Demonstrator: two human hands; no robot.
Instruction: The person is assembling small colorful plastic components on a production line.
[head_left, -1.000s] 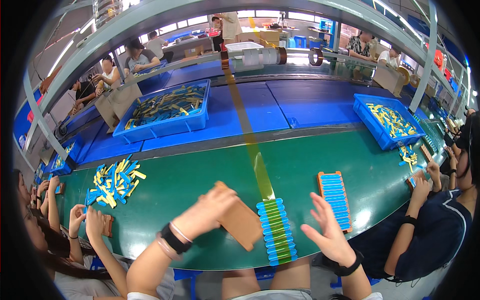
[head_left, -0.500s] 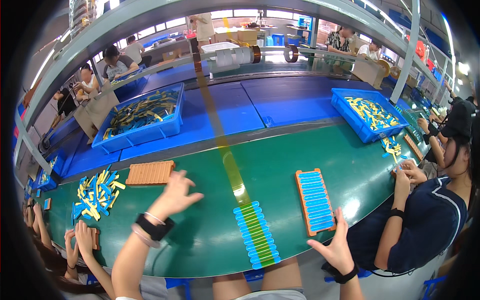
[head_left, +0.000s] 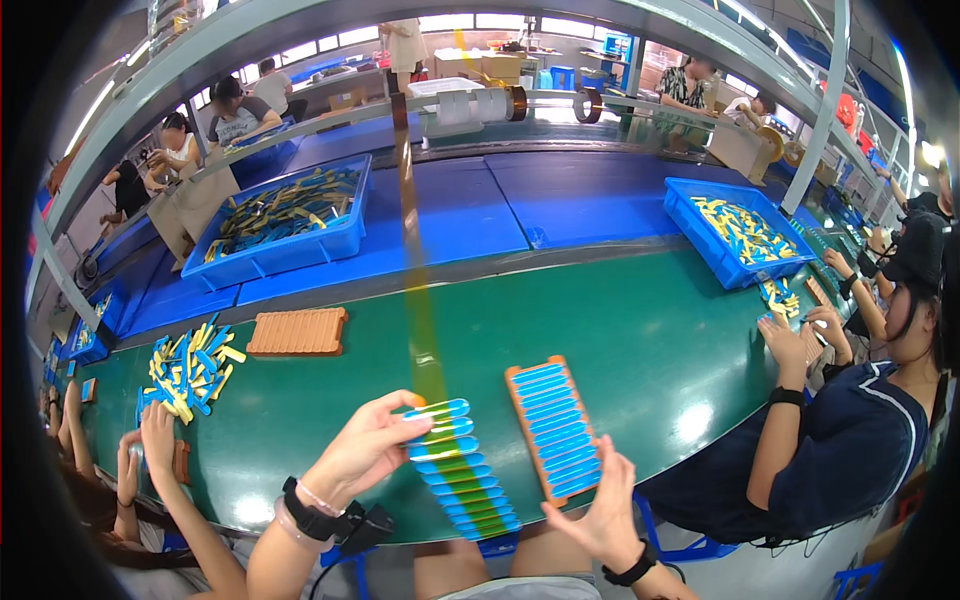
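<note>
My left hand (head_left: 362,448) pinches the far left corner of a row of thin blue rounded strips (head_left: 466,490), laid side by side and joined along their middle by clear yellow tape (head_left: 424,340). The row hangs over the near table edge. To its right lies an orange slotted tray (head_left: 560,480) filled with similar blue strips (head_left: 555,415). Around the tray's near right corner, my right hand (head_left: 603,512) has its thumb at the near end and its fingers along the right side.
An orange ribbed tray (head_left: 297,332) and a pile of blue and yellow strips (head_left: 190,365) lie left on the green table (head_left: 620,310). Blue bins (head_left: 290,245) (head_left: 740,235) stand behind. Tape rolls (head_left: 517,104) hang on an overhead bar. Co-workers sit close on both sides.
My left hand has come right and down and taken hold of the taped row's far end. My right hand has moved left, and the filled orange tray has shifted left and nearer.
</note>
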